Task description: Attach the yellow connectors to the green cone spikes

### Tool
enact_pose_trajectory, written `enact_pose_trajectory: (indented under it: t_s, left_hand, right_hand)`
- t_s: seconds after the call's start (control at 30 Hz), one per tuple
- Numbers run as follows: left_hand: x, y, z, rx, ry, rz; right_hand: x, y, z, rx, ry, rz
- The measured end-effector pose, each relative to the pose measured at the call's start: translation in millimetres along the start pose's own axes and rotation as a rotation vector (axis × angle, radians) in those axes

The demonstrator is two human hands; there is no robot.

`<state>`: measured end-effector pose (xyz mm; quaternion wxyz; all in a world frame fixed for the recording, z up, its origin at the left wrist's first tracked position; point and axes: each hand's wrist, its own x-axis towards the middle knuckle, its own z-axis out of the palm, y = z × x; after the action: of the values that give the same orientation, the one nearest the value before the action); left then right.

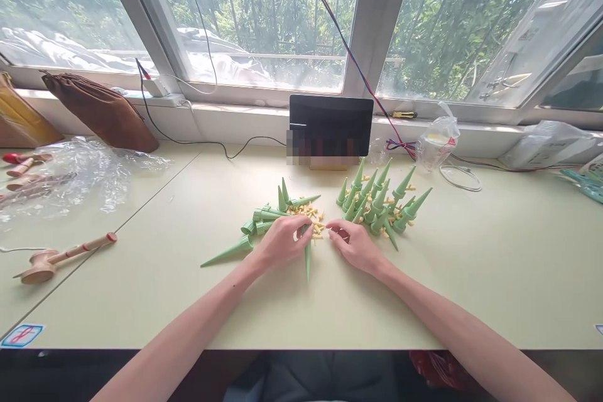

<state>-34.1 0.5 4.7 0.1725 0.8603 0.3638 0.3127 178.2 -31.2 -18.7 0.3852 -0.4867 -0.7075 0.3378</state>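
Note:
My left hand (284, 240) is closed around a green plastic watering spike (308, 260), whose point hangs down toward me. Just to its right, my right hand (354, 244) has its fingers curled together in a pinch; whatever is in them is too small to make out. Between and behind the hands lies a pile of small yellow valve pieces (318, 226). More loose green spikes (227, 252) lie to the left of the pile. On the right, a group of green spikes (378, 200) stands mostly upright, with yellow pieces showing at their sides.
A tablet (330, 125) on a wooden stand is at the back of the table (452, 289). A wooden kendama (44, 265) lies at left, near crumpled clear plastic (106, 173). A brown pouch (101, 110) and a bagged cup (438, 141) are by the window.

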Motion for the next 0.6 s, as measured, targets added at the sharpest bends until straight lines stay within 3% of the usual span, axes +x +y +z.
enact_pose_trajectory:
  t_s: [0.2, 0.6]
  left_hand:
    - [0.1, -4.5, 0.0, 0.177, -0.004, 0.019]
    - [0.5, -5.8, 1.2, 0.197, 0.072, -0.057]
  right_hand:
    - [0.0, -1.4, -1.6, -0.036, 0.005, -0.020]
    - [-0.5, -2.4, -0.6, -0.070, -0.002, -0.039]
